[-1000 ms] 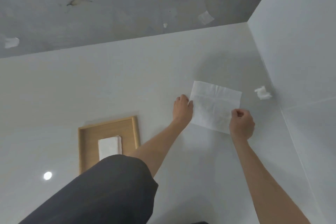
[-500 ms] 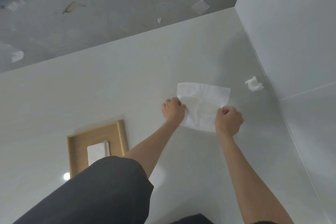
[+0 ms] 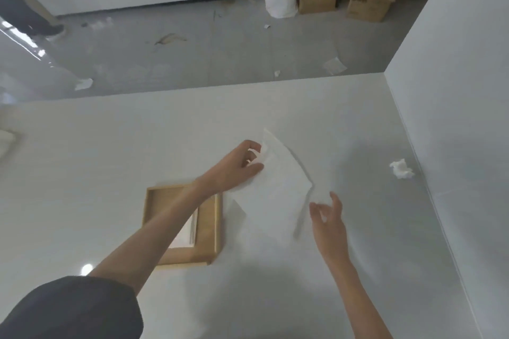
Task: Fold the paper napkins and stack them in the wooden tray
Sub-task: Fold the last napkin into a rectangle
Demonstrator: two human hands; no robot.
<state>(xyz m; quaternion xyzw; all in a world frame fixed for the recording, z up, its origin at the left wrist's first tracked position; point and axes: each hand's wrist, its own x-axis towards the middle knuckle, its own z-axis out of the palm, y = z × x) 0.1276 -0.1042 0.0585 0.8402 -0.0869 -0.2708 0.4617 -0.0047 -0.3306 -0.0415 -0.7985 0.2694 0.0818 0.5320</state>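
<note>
L hand (image 3: 242, 164) pinches the paper napkin (image 3: 275, 195) at its upper-left edge, thumb under, fingers curled over the top. The sheet is up off the white table (image 3: 82, 159) and tilted, w/ a shadow along its right side. It spreads down and right from that hand; its top corner sticks up past the fingertips. Its lower-left corner hangs just beside the right rim of the wooden tray (image 3: 187, 259).

R hand (image 3: 327, 219) is released: fingers spread and loose, palm turned toward the napkin, holding nothing. It sits just off the sheet's right corner. Whether a fingertip brushes the paper is hard to say, since motion blur smears that edge.

Tray lies on the table below the L forearm, which crosses over its top-right part. Inside it, a stack of folded napkins (image 3: 186, 238), partly hidden by the arm.

A crumpled tissue (image 3: 401, 169) lies near the table's right edge, well apart from both hands. Dark sleeve (image 3: 74, 308) at bottom left. Far off on the grey floor: cardboard boxes (image 3: 369, 0) and paper scraps.
</note>
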